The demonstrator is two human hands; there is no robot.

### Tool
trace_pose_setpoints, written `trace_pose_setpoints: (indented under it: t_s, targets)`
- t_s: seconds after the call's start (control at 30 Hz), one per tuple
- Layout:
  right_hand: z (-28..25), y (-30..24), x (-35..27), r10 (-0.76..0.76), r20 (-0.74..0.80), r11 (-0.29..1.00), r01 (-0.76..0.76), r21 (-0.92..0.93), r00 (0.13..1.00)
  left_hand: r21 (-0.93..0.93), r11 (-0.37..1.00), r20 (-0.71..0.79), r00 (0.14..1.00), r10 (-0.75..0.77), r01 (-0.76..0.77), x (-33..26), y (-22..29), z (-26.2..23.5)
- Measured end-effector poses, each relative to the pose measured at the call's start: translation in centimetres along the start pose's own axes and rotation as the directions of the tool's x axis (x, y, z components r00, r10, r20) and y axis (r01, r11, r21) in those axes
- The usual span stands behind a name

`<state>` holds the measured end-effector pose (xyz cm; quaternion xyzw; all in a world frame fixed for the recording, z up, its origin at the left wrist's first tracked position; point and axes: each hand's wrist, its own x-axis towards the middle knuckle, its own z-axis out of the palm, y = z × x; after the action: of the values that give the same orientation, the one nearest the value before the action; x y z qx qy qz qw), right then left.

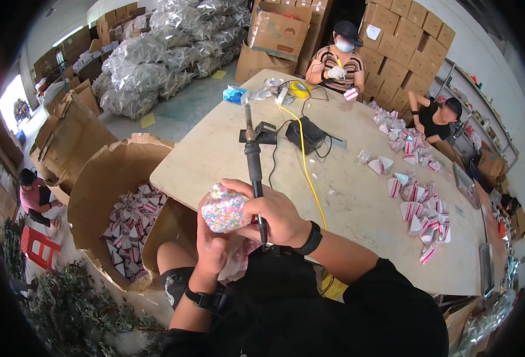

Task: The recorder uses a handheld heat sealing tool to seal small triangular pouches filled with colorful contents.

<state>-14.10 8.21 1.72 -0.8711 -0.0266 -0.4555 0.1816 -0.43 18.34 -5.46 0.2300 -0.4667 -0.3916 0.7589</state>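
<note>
In front of me my left hand (pixel 211 249) is closed around a rounded lump covered in tiny pastel beads (pixel 224 210). My right hand (pixel 281 218) grips a soldering iron (pixel 253 156), its black handle upright and its discoloured metal tip pointing away over the table. The fingers of my right hand also press on the far and right sides of the beaded lump. Below my hands, crumpled clear and pinkish plastic (pixel 239 262) shows in part; whether it joins the lump I cannot tell.
On the pale table (pixel 203 149) lie a black iron stand (pixel 259 133), a black box (pixel 306 135), a yellow cable (pixel 303 154) and many bagged cake-slice shapes (pixel 423 211). A large carton (pixel 90 202) at left holds similar slices. Two co-workers (pixel 341 62) sit across the table; another crouches far left.
</note>
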Motion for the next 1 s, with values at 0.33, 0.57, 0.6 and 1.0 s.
trace_pose_setpoints:
  t_s: [0.33, 0.57, 0.6, 1.0]
  targets:
    - [0.9, 2.8, -2.9, 0.272, 0.032, 0.953, -0.265, -0.147, 0.962, -0.501, 0.787, -0.217, 0.828, -0.517, 0.36, 2.7, -4.5, 1.6]
    - [3.3, 4.9, -3.6, 0.458, 0.108, 0.883, -0.437, -0.172, 0.883, -0.572, 0.755, -0.28, 0.789, -0.548, 0.321, 2.0, -6.8, -0.7]
    - [2.8, 4.3, -3.8, 0.435, 0.096, 0.899, -0.426, -0.102, 0.895, -0.35, 0.834, -0.415, 0.728, -0.546, 0.426, 0.6, -8.8, -0.6]
    - [0.9, 3.5, -8.3, 0.547, -0.245, 0.805, -0.584, -0.108, 0.8, -0.641, 0.721, -0.329, 0.754, -0.568, 0.264, 0.3, -8.2, -3.1]
